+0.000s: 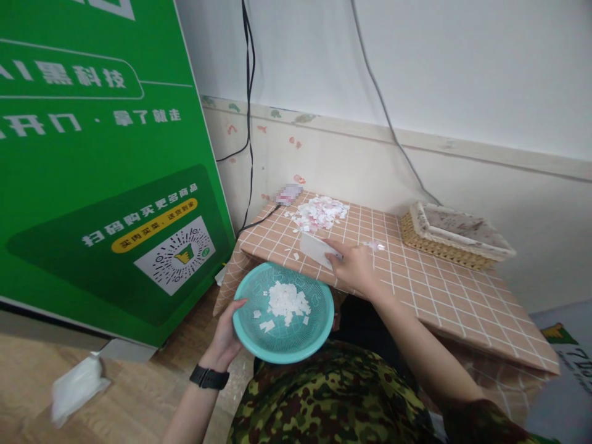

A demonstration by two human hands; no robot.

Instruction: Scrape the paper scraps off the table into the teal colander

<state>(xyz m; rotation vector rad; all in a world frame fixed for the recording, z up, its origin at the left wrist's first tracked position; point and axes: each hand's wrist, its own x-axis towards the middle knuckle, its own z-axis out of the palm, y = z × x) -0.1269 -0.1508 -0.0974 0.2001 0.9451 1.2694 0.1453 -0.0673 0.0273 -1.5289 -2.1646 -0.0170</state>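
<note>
My left hand (231,330) grips the rim of a turquoise plastic basket (319,336), held just below the table's front edge. Small white paper pieces (287,302) lie heaped inside the basket. In my right hand (354,265) is a flat white card (317,248), pinched at its right end and held low over the table. Behind the card, a pile of white and pinkish paper scraps (321,213) spreads on the checked tablecloth (435,302). A few loose scraps (291,253) lie left of the card, between the pile and the basket.
A wicker basket with a cloth lining (457,240) stands at the table's back right. More scraps (375,245) lie right of my right hand. Cables (250,80) hang along the wall. A green cabinet (115,154) stands at left; a white plastic bag (78,388) is on the floor.
</note>
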